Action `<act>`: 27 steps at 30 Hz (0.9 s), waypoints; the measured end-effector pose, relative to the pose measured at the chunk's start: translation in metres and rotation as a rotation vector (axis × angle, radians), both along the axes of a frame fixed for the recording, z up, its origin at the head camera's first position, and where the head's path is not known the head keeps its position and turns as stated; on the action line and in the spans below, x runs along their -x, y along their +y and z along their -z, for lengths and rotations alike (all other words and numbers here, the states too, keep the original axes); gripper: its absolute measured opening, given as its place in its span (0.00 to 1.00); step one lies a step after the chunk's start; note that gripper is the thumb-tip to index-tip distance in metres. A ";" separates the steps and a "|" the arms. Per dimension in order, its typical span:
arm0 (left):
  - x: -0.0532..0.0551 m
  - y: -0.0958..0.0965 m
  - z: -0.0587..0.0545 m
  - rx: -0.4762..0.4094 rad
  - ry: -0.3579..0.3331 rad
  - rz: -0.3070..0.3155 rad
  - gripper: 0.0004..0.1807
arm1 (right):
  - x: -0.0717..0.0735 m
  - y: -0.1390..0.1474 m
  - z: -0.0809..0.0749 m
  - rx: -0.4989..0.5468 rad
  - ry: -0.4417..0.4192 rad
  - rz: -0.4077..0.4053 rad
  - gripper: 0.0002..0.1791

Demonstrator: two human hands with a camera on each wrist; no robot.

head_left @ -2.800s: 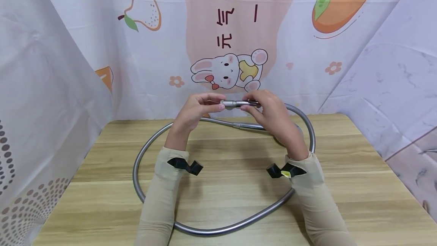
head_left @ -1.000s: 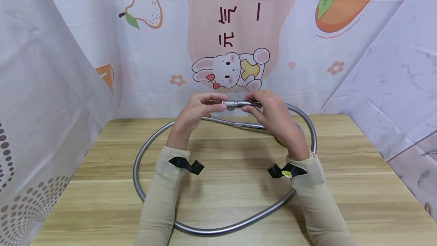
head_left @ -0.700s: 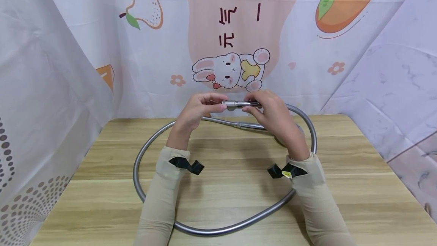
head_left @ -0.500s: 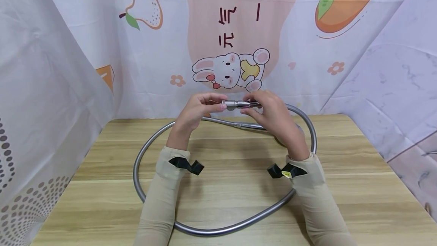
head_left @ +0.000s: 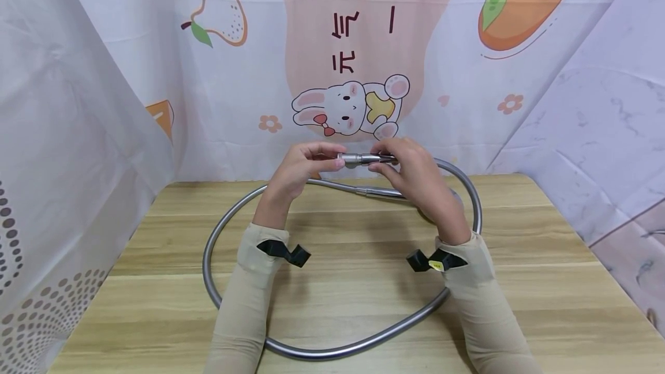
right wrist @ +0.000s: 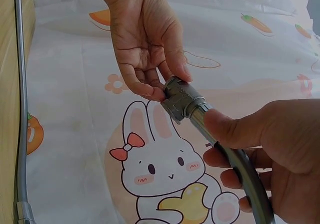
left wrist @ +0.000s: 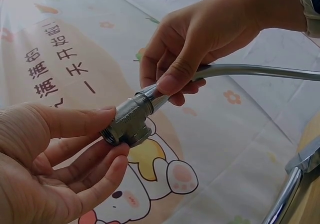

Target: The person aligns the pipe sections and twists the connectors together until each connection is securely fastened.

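My left hand (head_left: 296, 169) pinches a grey metal tee fitting (left wrist: 129, 121) between thumb and fingertips, above the back edge of the table. The fitting has a threaded open end and a short side outlet, plain in the left wrist view. My right hand (head_left: 413, 175) grips the chrome end (right wrist: 202, 119) of a flexible metal shower hose, thumb on one side and fingers beneath. The fitting and hose end meet in a straight line between both hands. The hose (head_left: 322, 354) loops over the table around my forearms. Its other end runs into a chrome shower handle (head_left: 381, 192), partly hidden behind my right hand.
A wood-grain table (head_left: 358, 293) lies under the hose. Right behind it hangs a white printed curtain (head_left: 223, 103) with a rabbit and fruit. More pale cloth (head_left: 93, 131) closes in the left and right sides. Black camera mounts (head_left: 296, 254) sit on both wrists.
My right fingertips shift slightly on the hose end and come back. The fitting, the left hand and the hose loop stay nearly in place.
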State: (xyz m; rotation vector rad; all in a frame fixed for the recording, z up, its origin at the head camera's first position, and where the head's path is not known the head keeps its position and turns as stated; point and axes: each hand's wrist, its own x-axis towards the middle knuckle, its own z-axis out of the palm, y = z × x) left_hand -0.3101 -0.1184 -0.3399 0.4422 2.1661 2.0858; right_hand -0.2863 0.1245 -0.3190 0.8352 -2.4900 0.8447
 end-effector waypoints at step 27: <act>0.001 -0.003 0.000 -0.026 0.010 -0.017 0.12 | 0.001 -0.003 0.000 0.001 0.002 -0.007 0.17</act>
